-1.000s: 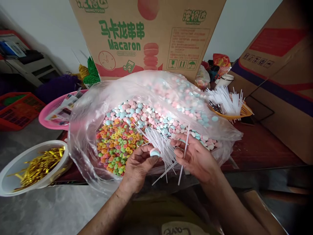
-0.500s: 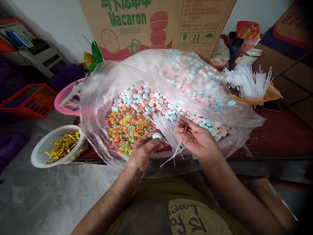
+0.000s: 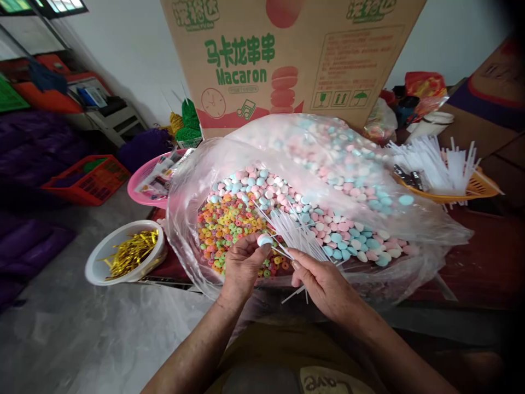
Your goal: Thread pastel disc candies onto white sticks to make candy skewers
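Observation:
Between thumb and fingertips, my left hand (image 3: pixel 241 268) pinches a round blue-and-white candy (image 3: pixel 264 239). My right hand (image 3: pixel 324 282) is closed on a thin white stick (image 3: pixel 282 250), whose tip reaches the candy's edge; I cannot tell whether it has gone in. Beneath and behind the hands lies a large clear plastic bag (image 3: pixel 438 235). On it are small colourful ring candies (image 3: pixel 232 221) at left and pink, white and blue round candies (image 3: pixel 338 238) at the back and right. A loose bundle of white sticks (image 3: pixel 295 230) lies between my hands and the candies.
A tall Macaron carton (image 3: pixel 299 49) stands behind the bag. At right, an orange basket (image 3: pixel 479 186) holds more white sticks. To the left are a pink basket (image 3: pixel 137 186) and a white tub (image 3: pixel 96 262) of gold twist ties. The red table's front edge runs below the bag.
My right hand has come away from the stick bundle toward my left hand, bringing a stick up to the candy. My left hand keeps the same candy. The camera view has tilted up.

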{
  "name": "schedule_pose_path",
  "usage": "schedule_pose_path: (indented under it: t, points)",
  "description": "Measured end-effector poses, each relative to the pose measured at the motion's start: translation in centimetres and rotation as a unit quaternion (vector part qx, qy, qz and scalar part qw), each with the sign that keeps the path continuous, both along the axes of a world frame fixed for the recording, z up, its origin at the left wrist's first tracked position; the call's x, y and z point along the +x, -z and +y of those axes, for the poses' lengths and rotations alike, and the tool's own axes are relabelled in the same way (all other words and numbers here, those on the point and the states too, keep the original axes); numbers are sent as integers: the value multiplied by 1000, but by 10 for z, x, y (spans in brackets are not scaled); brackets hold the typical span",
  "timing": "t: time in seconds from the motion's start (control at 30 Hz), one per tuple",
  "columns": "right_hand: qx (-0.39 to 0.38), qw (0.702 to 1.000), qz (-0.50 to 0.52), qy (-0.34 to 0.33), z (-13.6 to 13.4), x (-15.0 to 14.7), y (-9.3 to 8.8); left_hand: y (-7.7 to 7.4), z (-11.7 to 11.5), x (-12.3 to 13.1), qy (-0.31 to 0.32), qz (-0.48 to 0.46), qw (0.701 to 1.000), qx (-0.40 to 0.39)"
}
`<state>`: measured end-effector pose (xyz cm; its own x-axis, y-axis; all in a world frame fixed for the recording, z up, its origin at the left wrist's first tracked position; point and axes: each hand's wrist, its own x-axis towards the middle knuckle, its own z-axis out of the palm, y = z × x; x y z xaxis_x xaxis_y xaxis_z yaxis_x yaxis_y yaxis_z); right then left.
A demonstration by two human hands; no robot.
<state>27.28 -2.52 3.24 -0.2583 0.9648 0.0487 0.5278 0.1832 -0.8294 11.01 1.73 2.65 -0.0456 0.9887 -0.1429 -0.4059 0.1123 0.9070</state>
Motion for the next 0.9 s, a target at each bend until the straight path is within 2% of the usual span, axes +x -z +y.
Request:
schedule_pose_path:
  t: [0.17, 0.33, 0.4, 0.53, 0.67, 0.8, 0.9]
  points:
    - [35, 998, -60, -5, 1, -7, 0, 2, -3, 0, -10, 56, 998, 35]
    - [57, 992, -111, 9, 3, -12, -2, 5, -8, 2, 27, 89, 994, 50]
    - [55, 987, -148, 8, 4, -12, -3, 7, -9, 3, 22, 119, 991, 61]
    - [64, 968, -245, 1, 3, -9, -7, 8, -11, -1, 10, 250, 961, 122]
    - [45, 927, -373, 5, 0, -15, -14, 11, -14, -5, 20, 359, 915, 181]
    - [17, 901, -433, 20, 1, -29, -15, 24, -16, 1, 31, 409, 892, 190]
    - [3, 904, -427, 35, 4, -31, -11, 32, -16, 6, 30, 398, 900, 175]
